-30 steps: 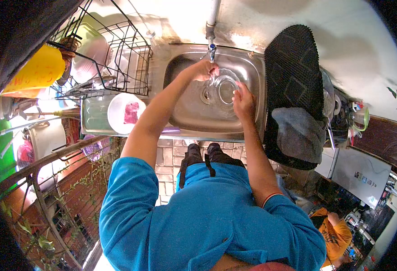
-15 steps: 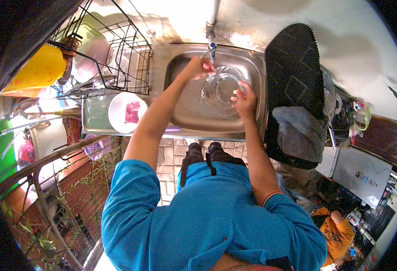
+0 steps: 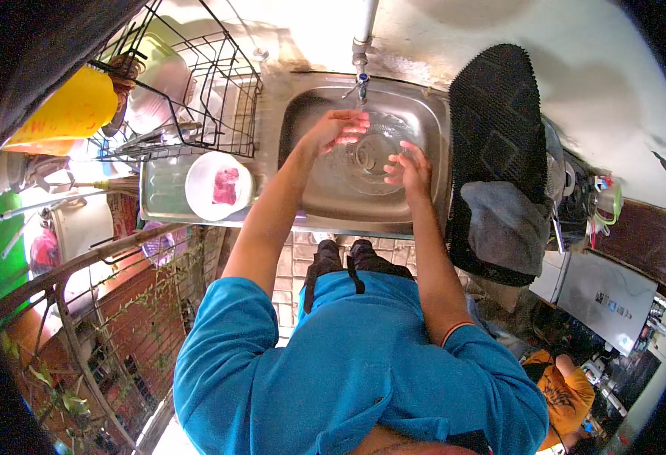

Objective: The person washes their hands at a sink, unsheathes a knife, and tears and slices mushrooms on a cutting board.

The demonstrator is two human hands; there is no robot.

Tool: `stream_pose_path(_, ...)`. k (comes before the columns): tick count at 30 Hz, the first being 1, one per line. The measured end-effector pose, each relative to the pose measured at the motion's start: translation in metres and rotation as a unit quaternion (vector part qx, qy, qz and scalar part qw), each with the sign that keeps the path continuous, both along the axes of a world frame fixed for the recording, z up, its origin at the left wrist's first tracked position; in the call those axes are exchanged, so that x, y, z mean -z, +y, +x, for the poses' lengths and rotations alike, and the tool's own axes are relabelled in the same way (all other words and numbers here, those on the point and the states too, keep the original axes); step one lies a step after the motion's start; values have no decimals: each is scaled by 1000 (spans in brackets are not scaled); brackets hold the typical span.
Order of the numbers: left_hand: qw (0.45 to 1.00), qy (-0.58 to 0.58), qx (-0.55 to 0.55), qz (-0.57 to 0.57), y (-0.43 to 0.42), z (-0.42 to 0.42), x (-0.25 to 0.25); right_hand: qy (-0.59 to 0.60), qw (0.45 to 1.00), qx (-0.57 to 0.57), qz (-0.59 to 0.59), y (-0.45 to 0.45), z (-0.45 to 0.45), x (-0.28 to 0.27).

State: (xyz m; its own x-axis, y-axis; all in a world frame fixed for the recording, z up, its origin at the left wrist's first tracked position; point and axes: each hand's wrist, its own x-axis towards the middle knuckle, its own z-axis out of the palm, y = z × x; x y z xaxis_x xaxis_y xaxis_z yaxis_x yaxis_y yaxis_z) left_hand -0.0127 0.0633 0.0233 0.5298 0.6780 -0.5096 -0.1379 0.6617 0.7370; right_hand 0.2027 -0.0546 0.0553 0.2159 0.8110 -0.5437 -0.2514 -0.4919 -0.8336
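Note:
My left hand [image 3: 338, 130] is over the steel sink [image 3: 306, 205], just below and left of the tap [image 3: 361, 82]. Its fingers are stretched out and hold nothing. Across from it my right hand [image 3: 411, 168] hovers at the right side of the basin, fingers apart and bare. Between and beneath the hands, a clear round rippled patch [image 3: 367, 155] shows in the basin; I cannot tell if it is only water or a glass dish. Left of the basin, a white bowl [image 3: 195, 189] on the drainboard [image 3: 162, 201] holds a piece of pink-red meat [image 3: 225, 186].
A black wire dish rack [image 3: 230, 76] with dishes stands at the back left, beside a yellow container [image 3: 75, 110]. Right of the sink lie a black bumpy mat [image 3: 492, 114] and a grey cloth [image 3: 499, 220]. A person in orange [image 3: 564, 394] is at lower right.
My left hand has come away from the tap, slightly toward me, and its fingers have straightened. My right hand stays nearly in place. The rippled pattern in the basin looks different.

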Motion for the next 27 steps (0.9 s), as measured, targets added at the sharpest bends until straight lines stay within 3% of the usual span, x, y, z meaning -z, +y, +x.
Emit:
stream_pose_path(14,995,50,-85,16,-8,-6,-5,38,999,-31,17,-1,-10,12)
stream_pose_path(16,979,164,-16,117,-1,-6,-3,36,998,-40,15,-2,-12,12)
stream_pose_path(19,942,253,-1,220,-2,-6,-13,32,999,-37,9,-1,-16,8)
stream_pose_path(23,916,289,-8,280,2,-7,2,45,998,-40,-2,6,-17,8)
stream_pose_path(25,985,144,-49,82,2,-13,8,42,998,-49,1,12,-17,8)
stream_pose_path(26,985,144,-49,83,-2,-20,11,32,998,-54,8,15,-16,8)
stream_pose_path(27,998,1,-65,6,-15,-28,5,22,998,-60,15,17,-15,8)
